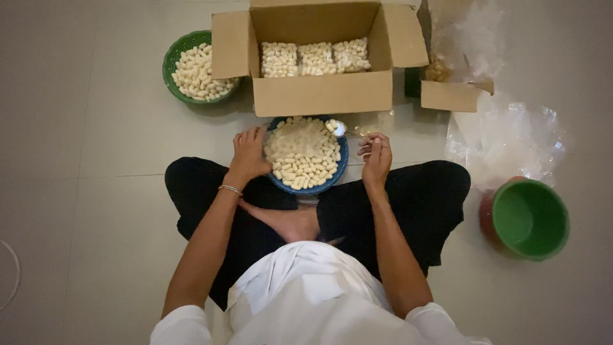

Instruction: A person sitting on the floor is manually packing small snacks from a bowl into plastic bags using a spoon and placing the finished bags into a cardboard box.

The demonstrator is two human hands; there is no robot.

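**Blue bowl of pale oval pieces, held at the lap**

Where the person sits cross-legged on the tiled floor [96, 191], the blue bowl [340, 167] rests just ahead of the crossed legs, heaped with small cream-white oval pieces [301, 153].

- Left hand [248, 153]: fingers loosely spread, laid against the bowl's left rim.
- Right hand [375, 155]: fingers curled together just right of the bowl, seemingly pinching something small; what it is cannot be told.
- Pieces: smooth, rounded, pod-shaped, matte. Judged light and dry, likely brittle under pressure, and apt to roll or spill off the heap; best taken singly with fingertips or scooped.
- Bowl: rigid, probably plastic, round; steadiest gripped at opposite rims, kept level.
- Cardboard box [322, 92]: flaps open, stiff corrugated walls, holding three clear packs [315, 59] of the same pieces in a row.
- Green basket [174, 54]: left of the box, filled likewise.
- Green tub [530, 218]: empty, smooth-walled, at right.
- Clear plastic bags [504, 137]: crinkled, limp, slippery.
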